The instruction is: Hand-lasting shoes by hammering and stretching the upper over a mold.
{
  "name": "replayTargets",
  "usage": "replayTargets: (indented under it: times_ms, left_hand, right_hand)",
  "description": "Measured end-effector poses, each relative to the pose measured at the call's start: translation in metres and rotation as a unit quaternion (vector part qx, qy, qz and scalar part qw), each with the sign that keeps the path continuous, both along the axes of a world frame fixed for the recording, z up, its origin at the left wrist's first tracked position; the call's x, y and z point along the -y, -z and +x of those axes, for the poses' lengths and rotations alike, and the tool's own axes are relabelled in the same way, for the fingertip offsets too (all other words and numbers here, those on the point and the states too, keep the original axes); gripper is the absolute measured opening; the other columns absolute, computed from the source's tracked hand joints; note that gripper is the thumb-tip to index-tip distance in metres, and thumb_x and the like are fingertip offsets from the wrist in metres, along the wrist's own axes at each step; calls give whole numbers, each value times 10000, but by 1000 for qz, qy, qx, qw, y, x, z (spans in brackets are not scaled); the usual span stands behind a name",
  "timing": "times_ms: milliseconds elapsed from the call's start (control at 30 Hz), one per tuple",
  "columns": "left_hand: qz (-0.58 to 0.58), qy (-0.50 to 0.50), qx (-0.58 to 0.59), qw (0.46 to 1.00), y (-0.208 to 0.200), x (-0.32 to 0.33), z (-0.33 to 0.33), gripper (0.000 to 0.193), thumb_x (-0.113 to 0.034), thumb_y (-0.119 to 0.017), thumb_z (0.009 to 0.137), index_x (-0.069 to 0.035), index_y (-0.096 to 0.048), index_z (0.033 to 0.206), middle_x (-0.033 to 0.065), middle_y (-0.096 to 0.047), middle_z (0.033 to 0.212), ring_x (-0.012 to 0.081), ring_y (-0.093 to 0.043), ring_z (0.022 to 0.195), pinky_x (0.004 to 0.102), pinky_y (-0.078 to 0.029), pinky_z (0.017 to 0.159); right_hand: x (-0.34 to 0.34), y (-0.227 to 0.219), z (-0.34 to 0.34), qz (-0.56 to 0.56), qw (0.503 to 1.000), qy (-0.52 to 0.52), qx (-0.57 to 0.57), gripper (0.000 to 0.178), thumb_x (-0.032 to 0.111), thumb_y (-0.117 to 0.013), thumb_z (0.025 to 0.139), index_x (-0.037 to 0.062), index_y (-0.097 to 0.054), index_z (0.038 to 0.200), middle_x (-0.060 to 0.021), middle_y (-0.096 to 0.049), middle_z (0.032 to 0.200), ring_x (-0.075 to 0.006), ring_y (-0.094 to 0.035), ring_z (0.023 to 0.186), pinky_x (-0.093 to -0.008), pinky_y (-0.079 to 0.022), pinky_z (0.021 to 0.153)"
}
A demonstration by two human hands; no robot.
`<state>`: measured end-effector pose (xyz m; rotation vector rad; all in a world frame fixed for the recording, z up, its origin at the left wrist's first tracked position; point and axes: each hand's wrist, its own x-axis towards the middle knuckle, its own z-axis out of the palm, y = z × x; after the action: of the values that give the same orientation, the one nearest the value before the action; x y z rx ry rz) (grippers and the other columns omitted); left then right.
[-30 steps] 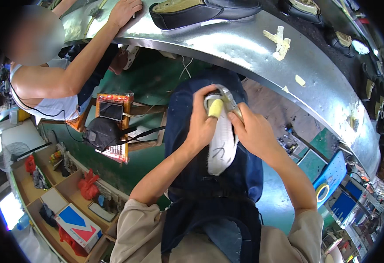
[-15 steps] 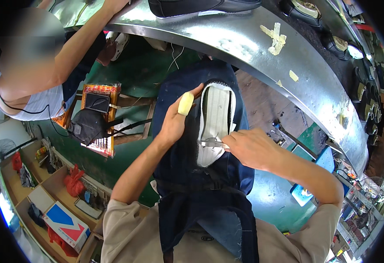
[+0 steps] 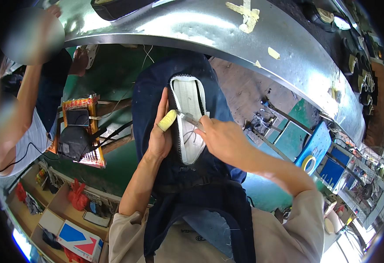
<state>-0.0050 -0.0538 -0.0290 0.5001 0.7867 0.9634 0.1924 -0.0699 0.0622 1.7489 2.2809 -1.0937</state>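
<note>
On the dark blue apron over my lap lies a shoe with its pale, ribbed sole side up. A toothed dark edge runs around it, and thin grey strings lie across its surface. My left hand holds the shoe's left side, one finger stretched along the edge. Its thumb wears a yellow wrap and points toward the sole. A silver metal tool, which looks like pincers, is in my right hand. Its tip reaches the shoe's left edge, close to the wrapped thumb.
A metal-topped bench curves across the front, with dark shoes on it. Another person's arm shows at the left. Nearby stand a stool holding a black bag, wooden compartments and a blue stool at right.
My right hand has brought the tool up along the shoe to its left edge, beside my left thumb. The view has shifted, and the other person has moved their arm.
</note>
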Motion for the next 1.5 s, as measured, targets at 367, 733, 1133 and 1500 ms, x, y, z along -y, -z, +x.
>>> replayTargets:
  times_ms: [367, 733, 1133, 1500]
  left_hand:
    - [220, 91, -401, 885, -8, -11, 2, 928, 37, -637, 896, -113, -148, 1669, 217, -357, 1578, 372, -350, 1458, 429, -267, 1226]
    - [251, 111, -436, 857, -14, -5, 12, 969, -19, -669, 910, -67, -60, 1662, 283, -293, 1604, 430, -312, 1506, 431, -304, 1224]
    - [169, 100, -265, 944, -15, -23, -1, 917, 7, -675, 960, -77, -98, 1668, 186, -283, 1667, 278, -380, 1484, 378, -313, 1211]
    - [-45, 48, -248, 966, -6, 62, 1, 779, -139, -595, 1036, -39, -122, 1647, 239, -345, 1615, 284, -404, 1469, 386, -306, 1210]
  right_hand:
    - [-12, -9, 30, -123, 967, 135, -175, 331, 341, -616, 1029, 27, -589, 1130, -145, -714, 918, -358, -701, 786, -446, -548, 638]
    - [-30, 17, 15, 155, 980, 54, -109, 268, 312, -552, 1060, 47, -512, 1047, -190, -698, 805, -424, -682, 725, -516, -513, 598]
    - [-11, 9, 43, -337, 912, 26, -231, 320, 320, -459, 1086, 11, -540, 1069, -174, -725, 885, -309, -722, 730, -410, -545, 627]
    - [-2, -25, 46, -433, 873, 112, -194, 394, 370, -454, 1098, -3, -566, 1037, -159, -700, 779, -252, -681, 601, -424, -522, 555]
